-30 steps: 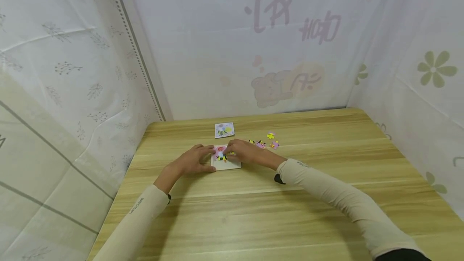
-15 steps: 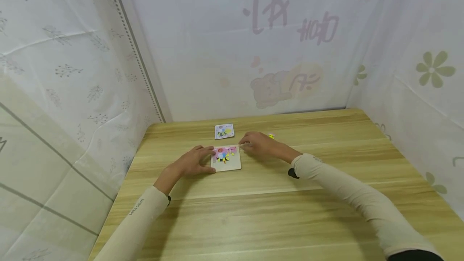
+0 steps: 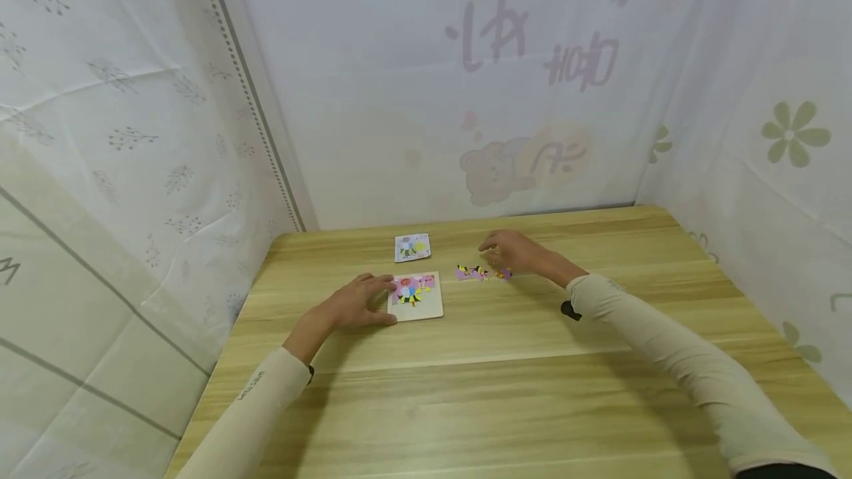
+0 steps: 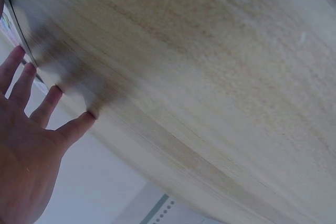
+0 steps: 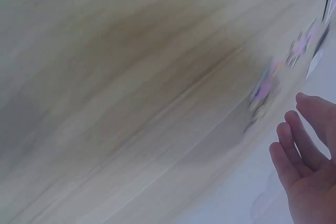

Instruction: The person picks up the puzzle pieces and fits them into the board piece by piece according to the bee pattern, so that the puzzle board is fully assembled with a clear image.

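A small square jigsaw board (image 3: 426, 307) lies on the table, its upper part filled with pieces of a pink picture with a yellow-and-black bee. My left hand (image 3: 362, 303) rests at its left side, fingers and thumb spread along the edge; in the left wrist view the fingers of the left hand (image 4: 31, 129) look fairly straight. Over the loose pieces to the right hovers my right hand (image 3: 522, 251), fingers loosely bent. Pink and yellow puzzle pieces (image 3: 471, 273) lie just below it. Nothing shows between the fingertips of the right hand (image 5: 307, 156) in the right wrist view.
Behind the board lies a picture card (image 3: 413, 248) with a similar bee. The wooden table (image 3: 413, 412) reaches back to a patterned curtain (image 3: 373, 131), with more curtain on both sides.
My right hand has left the board and moved right and back to above the loose pieces. A pink piece now shows at the board's upper right. My left hand has stayed put.
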{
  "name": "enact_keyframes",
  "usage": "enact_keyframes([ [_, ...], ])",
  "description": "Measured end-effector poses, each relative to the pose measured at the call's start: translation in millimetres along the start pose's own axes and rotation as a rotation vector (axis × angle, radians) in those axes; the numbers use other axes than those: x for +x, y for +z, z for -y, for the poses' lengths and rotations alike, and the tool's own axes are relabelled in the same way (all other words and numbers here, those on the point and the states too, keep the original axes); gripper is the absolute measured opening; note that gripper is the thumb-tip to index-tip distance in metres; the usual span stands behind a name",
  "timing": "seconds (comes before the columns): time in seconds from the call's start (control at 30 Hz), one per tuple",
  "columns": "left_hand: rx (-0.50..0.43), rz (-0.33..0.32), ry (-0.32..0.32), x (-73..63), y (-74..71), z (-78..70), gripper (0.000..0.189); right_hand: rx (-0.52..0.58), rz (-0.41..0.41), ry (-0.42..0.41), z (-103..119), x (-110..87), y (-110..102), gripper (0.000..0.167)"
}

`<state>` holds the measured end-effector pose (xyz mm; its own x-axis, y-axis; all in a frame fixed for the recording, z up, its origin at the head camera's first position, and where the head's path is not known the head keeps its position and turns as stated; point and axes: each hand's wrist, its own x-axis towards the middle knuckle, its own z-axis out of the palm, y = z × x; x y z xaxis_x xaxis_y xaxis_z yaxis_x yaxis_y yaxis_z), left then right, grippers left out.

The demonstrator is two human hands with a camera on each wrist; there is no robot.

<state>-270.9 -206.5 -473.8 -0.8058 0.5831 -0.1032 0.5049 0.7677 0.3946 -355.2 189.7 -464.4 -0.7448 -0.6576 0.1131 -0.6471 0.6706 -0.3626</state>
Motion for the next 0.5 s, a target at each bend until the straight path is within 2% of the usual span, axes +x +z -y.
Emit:
enact_keyframes([
  [0.17, -0.003, 0.001, 0.001, -0.9, -1.0, -2.4, 0.074, -0.042, -0.004, 0.000, -17.1, -2.7, -4.1, 0.020],
  [0.5, -0.006, 0.006, -0.005, -1.2, -0.7, -1.7, 0.075, -0.029, -0.010, -0.136, -36.3, -7.6, -1.6, 0.018],
])
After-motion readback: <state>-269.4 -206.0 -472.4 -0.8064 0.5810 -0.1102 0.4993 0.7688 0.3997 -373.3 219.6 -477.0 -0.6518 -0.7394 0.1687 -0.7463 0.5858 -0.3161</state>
